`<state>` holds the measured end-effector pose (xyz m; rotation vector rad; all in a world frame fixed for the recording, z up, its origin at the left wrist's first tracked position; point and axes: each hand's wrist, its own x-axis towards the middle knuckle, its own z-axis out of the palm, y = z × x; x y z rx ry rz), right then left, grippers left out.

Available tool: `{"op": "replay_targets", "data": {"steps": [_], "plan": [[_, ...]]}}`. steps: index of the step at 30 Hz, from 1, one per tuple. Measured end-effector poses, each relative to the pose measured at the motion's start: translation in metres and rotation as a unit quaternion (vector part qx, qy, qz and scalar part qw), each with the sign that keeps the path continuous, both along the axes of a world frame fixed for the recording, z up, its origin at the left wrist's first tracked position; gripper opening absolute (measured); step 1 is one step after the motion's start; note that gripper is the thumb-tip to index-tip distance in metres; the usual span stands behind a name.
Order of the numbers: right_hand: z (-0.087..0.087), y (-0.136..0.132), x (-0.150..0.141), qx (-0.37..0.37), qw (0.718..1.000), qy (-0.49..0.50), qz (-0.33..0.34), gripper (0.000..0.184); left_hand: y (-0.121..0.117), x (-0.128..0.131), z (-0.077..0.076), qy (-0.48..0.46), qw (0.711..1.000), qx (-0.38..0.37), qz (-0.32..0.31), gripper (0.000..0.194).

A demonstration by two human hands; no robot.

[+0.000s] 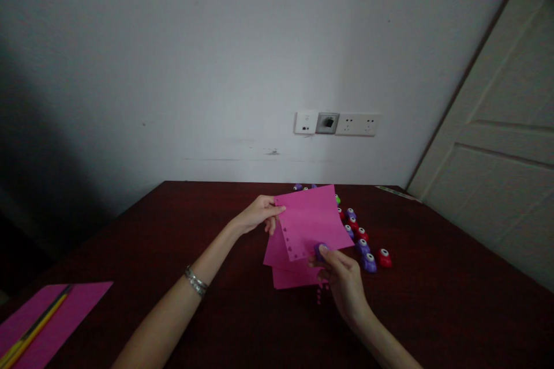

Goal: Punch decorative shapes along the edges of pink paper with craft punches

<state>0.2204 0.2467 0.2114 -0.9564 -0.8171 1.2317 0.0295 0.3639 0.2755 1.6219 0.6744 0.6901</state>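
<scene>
Between the thumb and fingers of my left hand [262, 213] is the upper left corner of a pink sheet of paper [314, 216], held up off the table. Small punched holes run down its left edge and along the start of its bottom edge. My right hand [344, 279] grips a purple craft punch [321, 252] at the sheet's bottom edge, thumb on top. Beneath lie more pink sheets [279, 253], partly covered by the held one. Tiny pink cut-outs [319, 295] are below the punch, by my right fingers.
Several purple and red craft punches [362, 247] stand in rows to the right, with a red one [384, 258] apart. At the left, pencils [37, 326] lie on another pink sheet [82, 300]. A ruler-like strip [396, 192] lies at the back right. Wall sockets [357, 124] are behind.
</scene>
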Motion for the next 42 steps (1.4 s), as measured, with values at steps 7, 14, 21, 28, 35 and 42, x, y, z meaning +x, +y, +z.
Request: {"op": "replay_targets", "data": {"steps": [7,14,21,28,35,42], "plan": [[-0.001,-0.001,0.001,0.001,1.0,0.005,-0.012,0.023,-0.002,0.001,0.001,0.005,1.0,-0.002,-0.003,0.026],[0.0,-0.001,0.0,-0.002,1.0,0.004,-0.024,0.024,-0.002,0.001,0.0,0.005,1.0,-0.003,0.0,0.025],[0.002,-0.002,0.0,-0.004,1.0,0.004,-0.02,0.023,-0.002,0.001,-0.001,0.013,1.0,-0.007,0.003,0.026],[0.0,0.0,-0.002,0.004,1.0,-0.013,0.028,0.03,0.002,-0.001,-0.002,0.016,1.0,-0.004,0.013,0.026],[0.005,-0.003,-0.005,0.018,0.995,-0.023,0.092,0.031,0.006,-0.009,0.004,0.013,0.999,0.009,0.041,0.024],[0.009,0.0,0.0,-0.025,0.986,-0.033,0.162,0.034,0.017,-0.024,0.005,-0.005,0.997,0.022,0.077,0.026]]}}
